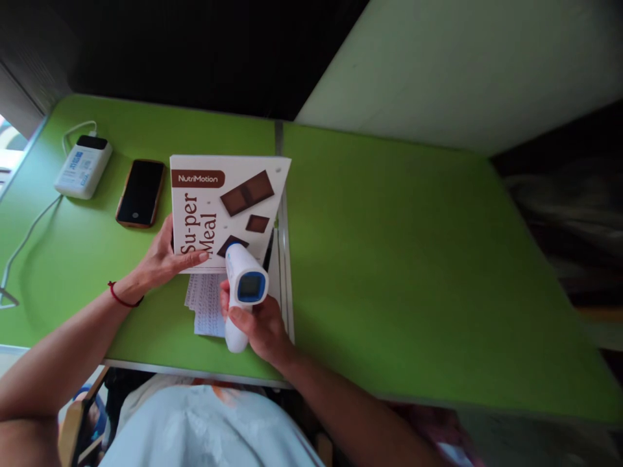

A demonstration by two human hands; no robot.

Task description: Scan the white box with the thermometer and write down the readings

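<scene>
My left hand grips the lower left edge of a white box printed "NutriMotion Su-per Meal", its thumb lying across the front. Pictures of chocolate pieces cover the box's right half. In my right hand is a white infrared thermometer, fingers wrapped round its handle. The thermometer's blue-framed screen faces me and looks blank; its nose overlaps the lower edge of the box in view. Whether the two touch I cannot tell. Below the box, sheets of paper with rows of writing lie partly covered.
A smartphone with an orange-brown case edge lies left of the box. Farther left sits a white power bank with a cable running off the green table. A dark object, partly hidden, shows beside the box's lower right edge.
</scene>
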